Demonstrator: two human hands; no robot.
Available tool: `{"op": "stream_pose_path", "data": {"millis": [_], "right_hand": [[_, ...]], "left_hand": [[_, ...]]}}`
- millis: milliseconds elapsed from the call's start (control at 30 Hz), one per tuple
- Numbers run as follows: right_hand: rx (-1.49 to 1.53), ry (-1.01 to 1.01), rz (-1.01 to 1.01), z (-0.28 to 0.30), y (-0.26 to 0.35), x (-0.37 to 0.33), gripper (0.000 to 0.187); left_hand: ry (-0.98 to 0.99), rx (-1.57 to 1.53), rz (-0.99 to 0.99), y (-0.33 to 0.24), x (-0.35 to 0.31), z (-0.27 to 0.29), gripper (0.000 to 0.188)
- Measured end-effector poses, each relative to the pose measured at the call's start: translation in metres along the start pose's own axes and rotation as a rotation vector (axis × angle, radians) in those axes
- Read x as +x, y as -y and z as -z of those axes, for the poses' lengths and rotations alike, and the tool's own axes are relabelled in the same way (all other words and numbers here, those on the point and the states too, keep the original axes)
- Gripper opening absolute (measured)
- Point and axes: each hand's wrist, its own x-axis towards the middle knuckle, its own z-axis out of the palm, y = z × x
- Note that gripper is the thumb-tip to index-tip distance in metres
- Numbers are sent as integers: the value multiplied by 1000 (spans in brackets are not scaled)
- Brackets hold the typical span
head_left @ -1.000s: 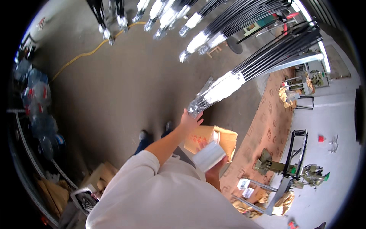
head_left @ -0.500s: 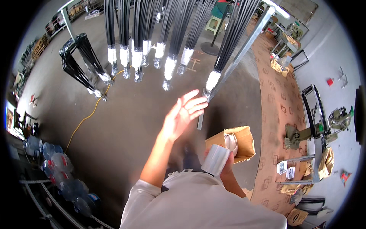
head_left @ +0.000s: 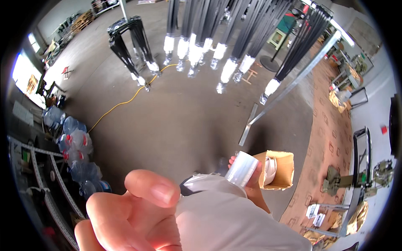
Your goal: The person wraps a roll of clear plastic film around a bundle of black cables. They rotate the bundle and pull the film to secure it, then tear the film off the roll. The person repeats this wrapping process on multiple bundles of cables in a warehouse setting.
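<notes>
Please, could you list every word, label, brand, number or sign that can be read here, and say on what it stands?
No text can be read.
White labels, lower right: dark marks, too small to read.
Water bottles, left: coloured patches, too blurred to read.
Plastic roll in the right hand: no writing seen.

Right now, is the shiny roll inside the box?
No, the right hand holds the roll outside the box, which shows just to its right in the picture.
</notes>
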Motion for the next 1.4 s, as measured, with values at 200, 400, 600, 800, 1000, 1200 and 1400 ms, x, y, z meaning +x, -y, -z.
{"op": "stream_pose_path", "data": {"millis": [200, 400, 600, 800, 1000, 1200, 1400], "right_hand": [[-90, -77, -1, -12, 3, 16, 85], [-79, -176, -93, -32, -3, 40, 74], [-96, -228, -116, -39, 2, 61, 71], [-67, 48, -99, -27, 3, 126, 96], [87, 125, -124, -12, 6, 232, 97], [220, 158, -243, -13, 8, 368, 94], [450, 301, -503, -29, -27, 493, 98]], "left_hand": [[-41, 63, -48, -13, -4, 11, 74], [-32, 296, -39, -18, 9, 24, 69], [0, 536, 155, -26, -17, 59, 60], [44, 385, 1037, 48, -91, 93, 20], [39, 572, 1524, 121, -206, 148, 34], [217, 610, 1841, 144, -260, 241, 27], [-180, 797, 1852, 125, -259, 317, 23]]}}
